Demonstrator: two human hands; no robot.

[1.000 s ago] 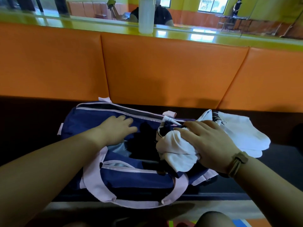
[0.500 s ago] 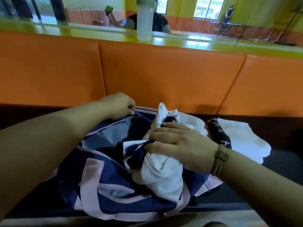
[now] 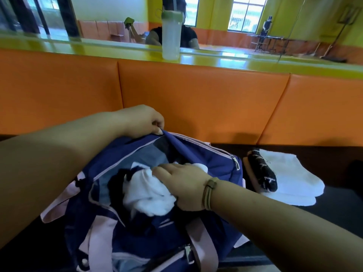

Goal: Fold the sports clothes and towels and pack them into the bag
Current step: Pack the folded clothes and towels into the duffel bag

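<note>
White soft cloth fills the right hand [image 3: 182, 185], which clasps a crumpled bundle [image 3: 145, 195] in the open mouth of the navy bag [image 3: 198, 154] — light and limp, I judge, so best taken from above in one handful and pressed down. The left hand [image 3: 141, 120] pinches the far edge of the opening and holds it up. The right thumb and the bag's bottom are hidden, and to the right a folded white towel [image 3: 294, 173] lies on the bench [image 3: 334, 205] under a dark roll [image 3: 262, 171] — which garment that is, I cannot tell.
</note>
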